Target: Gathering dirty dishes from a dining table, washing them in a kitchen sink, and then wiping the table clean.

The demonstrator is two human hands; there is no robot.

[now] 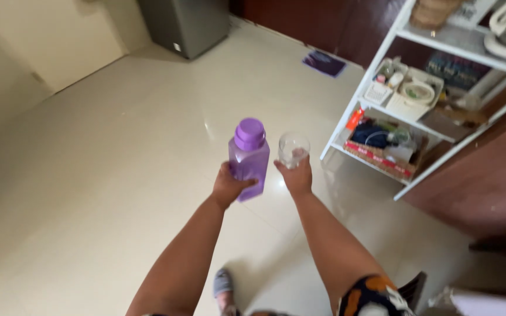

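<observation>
My left hand (229, 186) grips the lower part of a purple plastic bottle (249, 157) with a purple screw cap, held upright in front of me. My right hand (296, 175) holds a small clear drinking glass (293, 148) from below, just right of the bottle. The two objects are close together but apart. Both arms stretch out over a glossy cream tiled floor (118, 152).
A white shelf rack (393, 88) stands at the right, filled with boxes, containers and small items. A grey cabinet (185, 26) sits at the far wall and a purple mat (323, 62) lies by a dark wood wall. My sandalled foot (224, 288) shows below.
</observation>
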